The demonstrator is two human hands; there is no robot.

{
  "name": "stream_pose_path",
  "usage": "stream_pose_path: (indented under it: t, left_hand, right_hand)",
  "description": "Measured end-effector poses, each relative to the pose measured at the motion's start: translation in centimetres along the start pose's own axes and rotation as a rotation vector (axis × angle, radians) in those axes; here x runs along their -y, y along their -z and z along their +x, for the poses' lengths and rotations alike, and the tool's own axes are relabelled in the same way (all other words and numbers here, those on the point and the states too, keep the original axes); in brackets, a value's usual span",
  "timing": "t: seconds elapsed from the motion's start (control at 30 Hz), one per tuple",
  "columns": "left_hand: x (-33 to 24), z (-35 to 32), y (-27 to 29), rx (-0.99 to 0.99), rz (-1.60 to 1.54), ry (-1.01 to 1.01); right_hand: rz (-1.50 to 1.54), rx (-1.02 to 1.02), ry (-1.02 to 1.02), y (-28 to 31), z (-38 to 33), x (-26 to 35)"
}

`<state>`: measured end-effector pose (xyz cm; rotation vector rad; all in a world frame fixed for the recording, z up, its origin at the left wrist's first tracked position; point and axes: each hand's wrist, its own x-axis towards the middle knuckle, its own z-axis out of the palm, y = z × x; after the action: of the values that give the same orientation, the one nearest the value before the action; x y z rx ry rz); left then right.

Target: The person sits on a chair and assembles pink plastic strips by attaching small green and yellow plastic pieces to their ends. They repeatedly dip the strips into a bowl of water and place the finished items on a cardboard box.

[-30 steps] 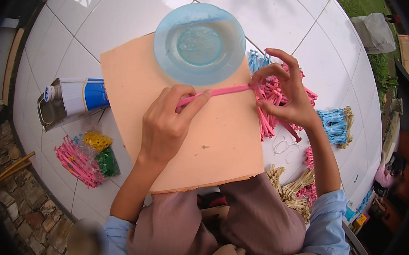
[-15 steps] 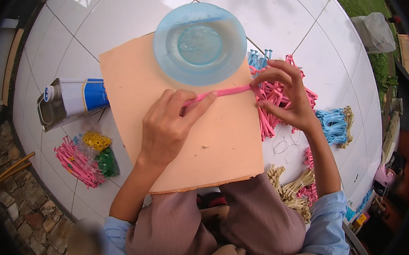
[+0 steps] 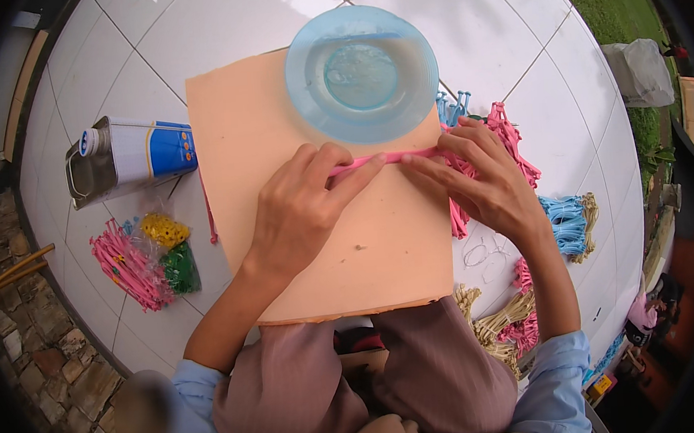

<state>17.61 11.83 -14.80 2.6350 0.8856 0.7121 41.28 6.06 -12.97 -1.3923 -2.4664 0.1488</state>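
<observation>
A thin pink strip (image 3: 395,157) stretches across the peach-coloured board (image 3: 352,284) over my lap. My left hand (image 3: 298,204) pinches it between thumb and bent fingers near its left part. From the other side, my right hand (image 3: 489,178) has thumb and fingers closed on the strip, the thumb close to the left thumb. The right fingers partly cover the strip's right end. Just beyond both hands, a clear blue plate (image 3: 306,99) with what looks like liquid in its middle rests on the far part of the board.
Left of the board stand a metal can (image 3: 137,155), a pink bundle (image 3: 128,268) and bags of yellow pieces (image 3: 164,231) and green pieces (image 3: 180,268). To the right lie a pink pile (image 3: 511,141), a blue bundle (image 3: 563,221), beige bundles (image 3: 505,318) and white loops (image 3: 482,253).
My right hand has gone from spread fingers at the strip's right end to a closed grip, its thumb nearer my left. The view has shifted slightly.
</observation>
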Motion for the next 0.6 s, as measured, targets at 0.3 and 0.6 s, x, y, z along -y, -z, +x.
stream_pose_path:
  t: [0.3,0.6]
  left_hand:
    - [-0.1,0.3,0.2,0.022,0.006,0.016]
    - [-0.6,0.2,0.5,0.013,0.024,0.022]
  right_hand:
    - [-0.020,0.043,0.010,0.3,0.2,0.0]
    - [0.468,-0.081,-0.290,1.8,1.6,-0.5]
